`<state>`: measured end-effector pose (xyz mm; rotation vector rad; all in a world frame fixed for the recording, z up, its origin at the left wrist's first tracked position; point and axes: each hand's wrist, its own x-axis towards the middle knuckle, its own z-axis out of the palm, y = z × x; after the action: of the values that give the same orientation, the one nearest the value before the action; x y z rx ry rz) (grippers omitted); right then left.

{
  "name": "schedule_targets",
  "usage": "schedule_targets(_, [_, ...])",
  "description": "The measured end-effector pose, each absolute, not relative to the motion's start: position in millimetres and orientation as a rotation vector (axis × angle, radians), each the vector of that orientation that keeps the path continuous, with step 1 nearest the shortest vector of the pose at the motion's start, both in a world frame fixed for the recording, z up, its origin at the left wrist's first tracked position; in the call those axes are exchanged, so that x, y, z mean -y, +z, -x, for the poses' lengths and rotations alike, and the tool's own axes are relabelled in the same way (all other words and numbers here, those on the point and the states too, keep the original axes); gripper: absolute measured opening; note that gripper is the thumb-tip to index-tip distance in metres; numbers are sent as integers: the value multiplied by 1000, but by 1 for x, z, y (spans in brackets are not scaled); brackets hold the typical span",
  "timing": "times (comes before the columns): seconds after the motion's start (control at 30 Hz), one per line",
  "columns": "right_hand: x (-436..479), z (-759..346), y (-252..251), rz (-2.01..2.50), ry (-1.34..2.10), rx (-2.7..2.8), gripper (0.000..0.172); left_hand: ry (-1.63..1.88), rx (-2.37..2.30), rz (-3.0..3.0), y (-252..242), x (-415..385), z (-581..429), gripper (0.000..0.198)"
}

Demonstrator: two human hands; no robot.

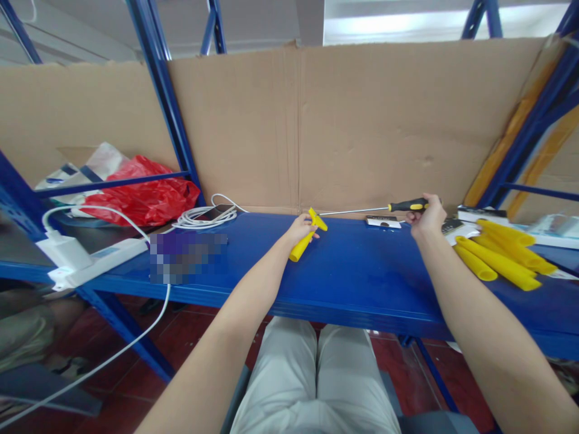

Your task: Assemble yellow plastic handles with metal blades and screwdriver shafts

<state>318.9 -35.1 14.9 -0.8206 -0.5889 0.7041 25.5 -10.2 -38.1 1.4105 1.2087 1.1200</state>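
My left hand [302, 229] is closed around a yellow T-shaped plastic handle [296, 250], whose crosspiece points up to the right above my fingers. In my right hand [429, 217] is a screwdriver [398, 207] with a black and yellow grip, held nearly level. Its long metal shaft runs left to the crosspiece of the yellow handle. From here I cannot tell whether the tip is inside the piece or just against it. Below the screwdriver, a small black and white packet [382, 222] lies on the blue shelf [353, 271].
Several yellow tubes [502, 259] are piled at the right. On the left are a white power strip [99, 262] with a plugged-in charger, a coiled white cable [203, 218], a blurred-out device [187, 256] and a red plastic bag [145, 190]. Cardboard [362, 120] stands behind.
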Motion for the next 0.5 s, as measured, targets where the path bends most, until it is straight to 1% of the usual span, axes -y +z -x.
schedule_targets(0.27, [36, -318, 15, 834, 713, 587, 29, 1117, -1204, -1419, -36, 14, -27, 34])
schedule_targets(0.43, [38, -316, 16, 834, 711, 582, 24, 1125, -1211, -1428, -37, 12, -27, 35])
schedule_targets(0.5, [39, -314, 17, 835, 700, 603, 26, 1131, -1227, -1437, -37, 11, -26, 36])
